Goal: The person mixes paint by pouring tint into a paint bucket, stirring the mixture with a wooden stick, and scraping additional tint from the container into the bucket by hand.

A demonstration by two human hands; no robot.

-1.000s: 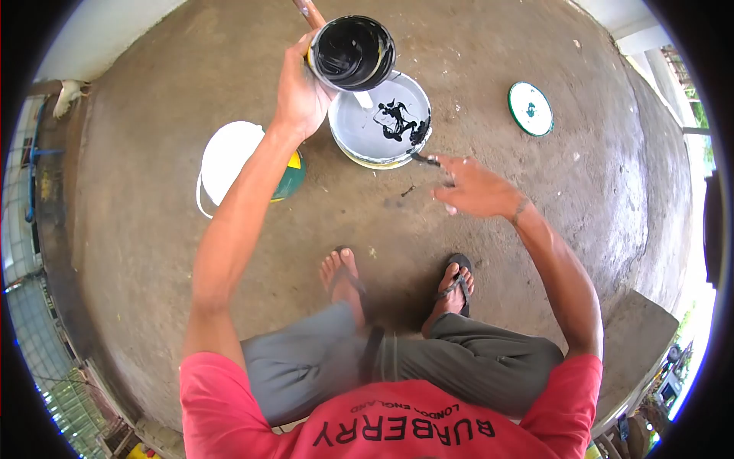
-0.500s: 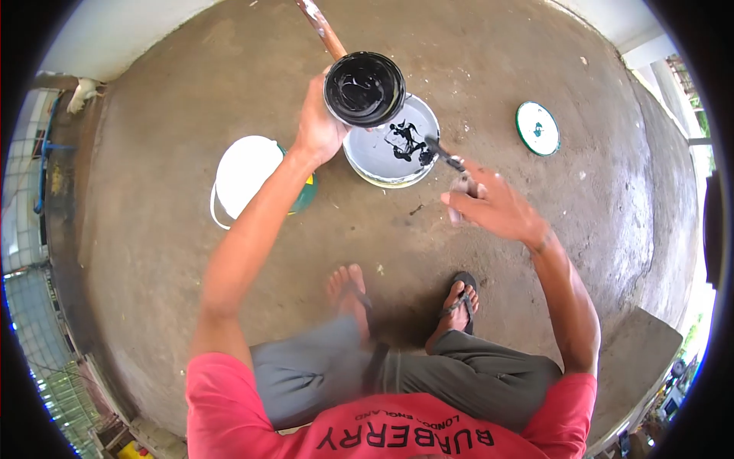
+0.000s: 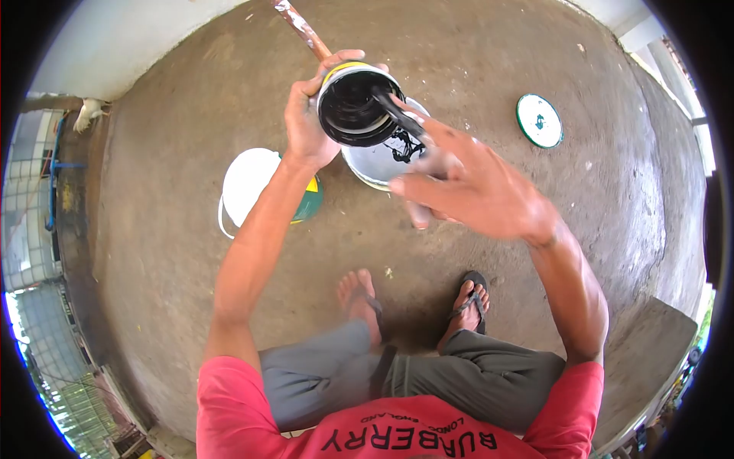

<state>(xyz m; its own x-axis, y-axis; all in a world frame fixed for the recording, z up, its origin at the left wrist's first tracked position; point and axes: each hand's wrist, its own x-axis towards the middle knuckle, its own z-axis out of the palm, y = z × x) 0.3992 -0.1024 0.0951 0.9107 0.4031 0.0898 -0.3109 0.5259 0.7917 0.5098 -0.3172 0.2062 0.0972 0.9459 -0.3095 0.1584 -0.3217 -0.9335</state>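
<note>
My left hand (image 3: 310, 126) is wrapped round a small paint can (image 3: 355, 73), tilted with its mouth toward me and its inside coated in glossy black paint. In my right hand (image 3: 466, 180) is a short, thin tool smeared with black paint (image 3: 401, 118), its tip inside the can's mouth. Its exact kind is hidden by the paint. Partly behind the can stands an open bucket of pale grey paint (image 3: 367, 164) with black blobs and streaks on its surface. A wooden stick (image 3: 306, 32) spotted with white paint juts out beyond the can; its lower end is hidden.
To the left, a white and green bucket (image 3: 251, 183) with a white handle lies on the concrete floor (image 3: 191, 99). A round white lid with a green rim (image 3: 540, 121) lies at right. My sandalled feet (image 3: 468, 302) are below the open bucket.
My right hand has moved up and left, bringing the tool from over the open bucket into the can. The can's mouth has tipped and its yellow-marked side now shows.
</note>
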